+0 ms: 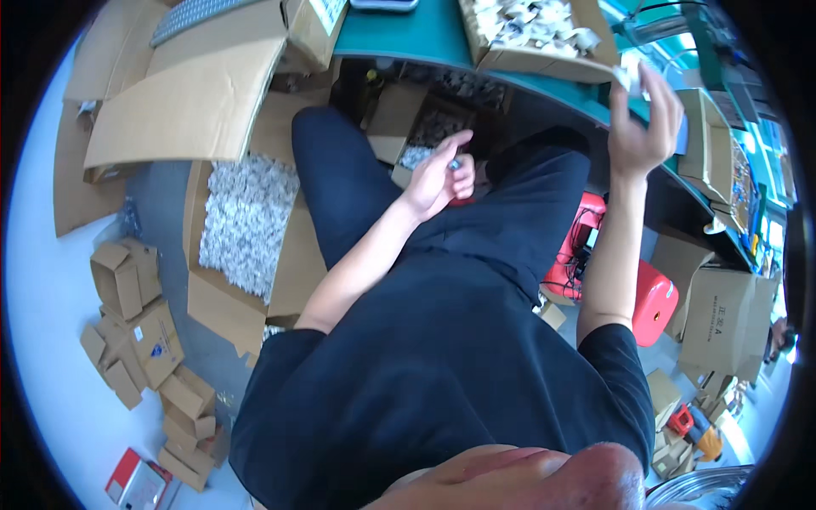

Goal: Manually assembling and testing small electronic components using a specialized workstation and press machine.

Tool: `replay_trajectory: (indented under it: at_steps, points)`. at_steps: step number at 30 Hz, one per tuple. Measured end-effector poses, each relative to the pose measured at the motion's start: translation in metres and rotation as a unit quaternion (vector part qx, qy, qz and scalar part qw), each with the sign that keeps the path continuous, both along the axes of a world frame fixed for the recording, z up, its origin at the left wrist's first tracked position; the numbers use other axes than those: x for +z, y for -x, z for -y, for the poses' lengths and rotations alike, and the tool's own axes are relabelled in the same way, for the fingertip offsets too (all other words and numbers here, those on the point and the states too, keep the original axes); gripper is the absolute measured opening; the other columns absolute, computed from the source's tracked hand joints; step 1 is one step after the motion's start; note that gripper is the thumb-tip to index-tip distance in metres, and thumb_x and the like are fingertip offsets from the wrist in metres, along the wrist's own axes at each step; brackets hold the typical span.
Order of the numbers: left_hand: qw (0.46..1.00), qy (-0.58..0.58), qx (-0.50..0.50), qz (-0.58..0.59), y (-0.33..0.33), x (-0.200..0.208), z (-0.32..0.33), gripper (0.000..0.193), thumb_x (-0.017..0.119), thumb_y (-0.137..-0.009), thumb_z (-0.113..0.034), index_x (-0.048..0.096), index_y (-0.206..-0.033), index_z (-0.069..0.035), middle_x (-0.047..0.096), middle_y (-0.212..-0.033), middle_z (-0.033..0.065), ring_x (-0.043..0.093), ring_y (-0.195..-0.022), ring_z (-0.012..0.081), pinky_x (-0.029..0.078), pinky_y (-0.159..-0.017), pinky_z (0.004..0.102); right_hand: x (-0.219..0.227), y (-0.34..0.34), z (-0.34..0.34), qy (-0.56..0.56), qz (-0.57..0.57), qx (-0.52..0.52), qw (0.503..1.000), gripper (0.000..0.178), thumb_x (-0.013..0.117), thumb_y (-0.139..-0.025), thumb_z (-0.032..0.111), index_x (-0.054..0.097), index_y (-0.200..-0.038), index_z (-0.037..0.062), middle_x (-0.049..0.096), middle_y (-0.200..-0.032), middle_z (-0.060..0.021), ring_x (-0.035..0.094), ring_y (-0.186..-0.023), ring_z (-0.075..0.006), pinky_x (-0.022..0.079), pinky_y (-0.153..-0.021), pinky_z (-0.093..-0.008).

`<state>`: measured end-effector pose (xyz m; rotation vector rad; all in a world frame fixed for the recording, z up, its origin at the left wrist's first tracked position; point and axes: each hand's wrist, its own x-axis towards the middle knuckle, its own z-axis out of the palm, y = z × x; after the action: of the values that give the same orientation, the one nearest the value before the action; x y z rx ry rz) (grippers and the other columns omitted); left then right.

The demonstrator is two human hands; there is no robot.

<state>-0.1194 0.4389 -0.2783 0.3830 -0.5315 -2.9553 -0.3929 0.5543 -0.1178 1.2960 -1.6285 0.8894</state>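
My left hand [440, 180] is over my lap with its fingers curled and the thumb stretched out. A small greyish thing shows at the curled fingers, too small to name. At the table's front edge my right hand [646, 132] is raised, with a small white piece [629, 75] at its fingertips. Just left of that hand a shallow cardboard box [544, 65] stands on the green table [404, 36]. It holds many small white and grey pieces [531, 24], of a kind I cannot make out.
Left of my legs, an open carton [200, 293] holds many pale grey pieces [248, 221]. A large cardboard box [187, 102] stands at the upper left. Boxes [391, 123] sit under the table. On my right are a red case [654, 306] and a carton [722, 323].
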Motion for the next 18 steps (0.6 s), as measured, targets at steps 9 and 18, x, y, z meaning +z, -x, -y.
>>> replay_trajectory:
  at_steps: [9,18]
  points:
    - [0.99,0.096,0.092,-0.052,0.001,0.085,0.005,0.051,0.021,-0.112,-0.034,0.025,-0.156,-0.01,0.063,-0.108,0.017,0.064,-0.09,0.0276,0.052,-0.082,0.037,0.032,-0.121,0.028,-0.307,0.214,0.221,0.901,0.033,0.077,-0.082,0.019,0.07,-0.111,0.0051,0.068,-0.11,-0.0118,0.061,-0.11,-0.0297,0.045,-0.098,-0.0416]
    - [0.977,0.198,0.026,-0.071,0.007,0.079,-0.002,0.061,0.017,-0.109,-0.048,0.021,-0.157,-0.009,0.064,-0.115,0.0221,0.067,-0.096,0.0277,0.053,-0.085,0.037,-0.013,-0.111,0.006,-0.26,0.36,0.252,0.86,0.026,0.079,-0.08,0.013,0.072,-0.103,0.0053,0.07,-0.105,-0.0104,0.065,-0.099,-0.0275,0.051,-0.088,-0.0372]
